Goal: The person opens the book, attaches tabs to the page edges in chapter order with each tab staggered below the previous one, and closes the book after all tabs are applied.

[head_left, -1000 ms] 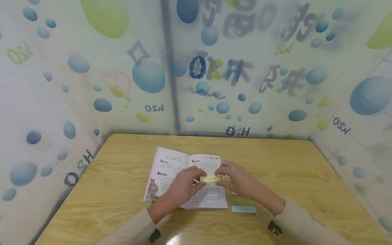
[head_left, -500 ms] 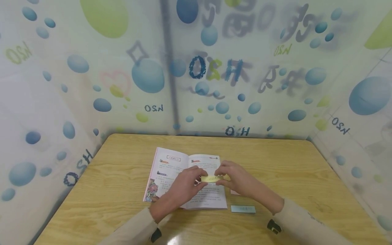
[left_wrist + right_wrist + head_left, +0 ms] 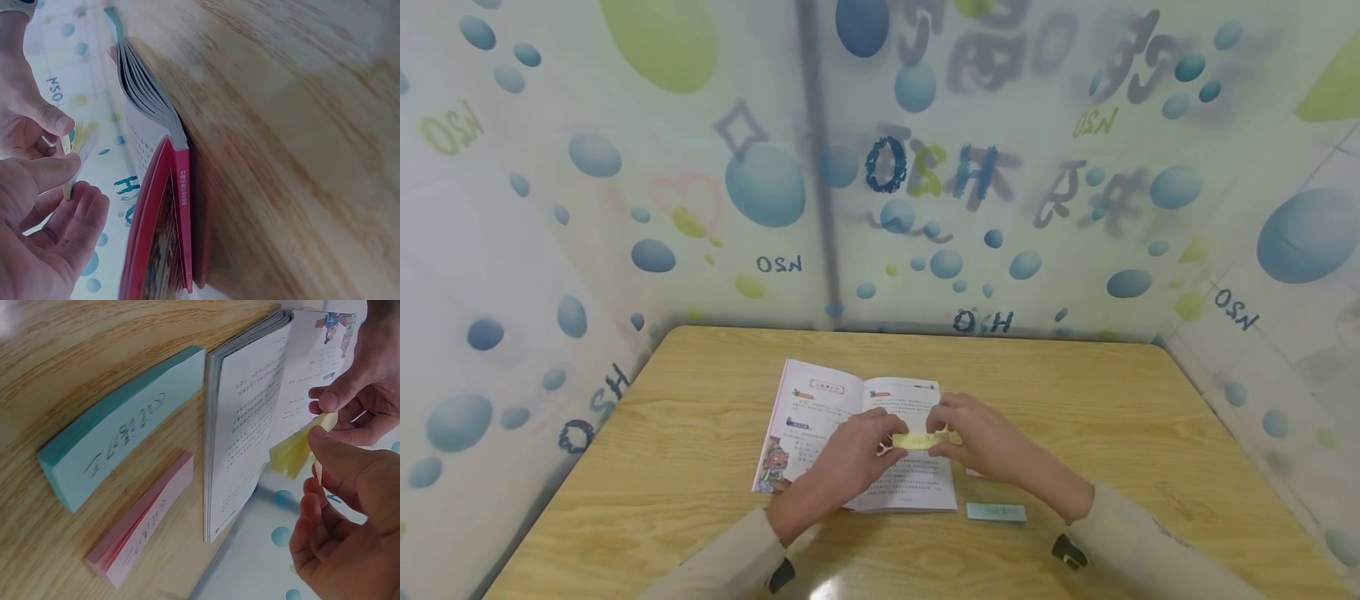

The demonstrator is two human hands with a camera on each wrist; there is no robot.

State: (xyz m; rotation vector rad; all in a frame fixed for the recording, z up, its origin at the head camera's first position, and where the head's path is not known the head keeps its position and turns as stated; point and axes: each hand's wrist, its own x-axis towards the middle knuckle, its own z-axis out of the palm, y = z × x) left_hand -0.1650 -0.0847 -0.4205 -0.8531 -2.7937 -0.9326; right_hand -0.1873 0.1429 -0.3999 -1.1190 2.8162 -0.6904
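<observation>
A narrow yellow sticky-note pad (image 3: 919, 440) with handwriting on its face is held up over an open book (image 3: 910, 492). My left hand (image 3: 856, 450) pinches the pad's left end between thumb and fingers. At the other end, my right hand (image 3: 973, 432) pinches it the same way. The pad's slips (image 3: 292, 453) fan apart in the right wrist view, under the right thumb. The book lies open on the table, its printed pages facing up and partly covered by both hands. Its red cover (image 3: 181, 206) shows in the left wrist view.
Right of the book lie a blue-green sticky-note pad (image 3: 125, 425) and a pink one (image 3: 144, 522), both handwritten on. They rest on a wood-grain table (image 3: 1075, 400). Curtain-like walls (image 3: 1037, 208) printed with bubbles surround the table on three sides.
Both hands stay almost in place over the book. The yellow sticky-note pad has tilted slightly between the fingers, and its written face shows differently.
</observation>
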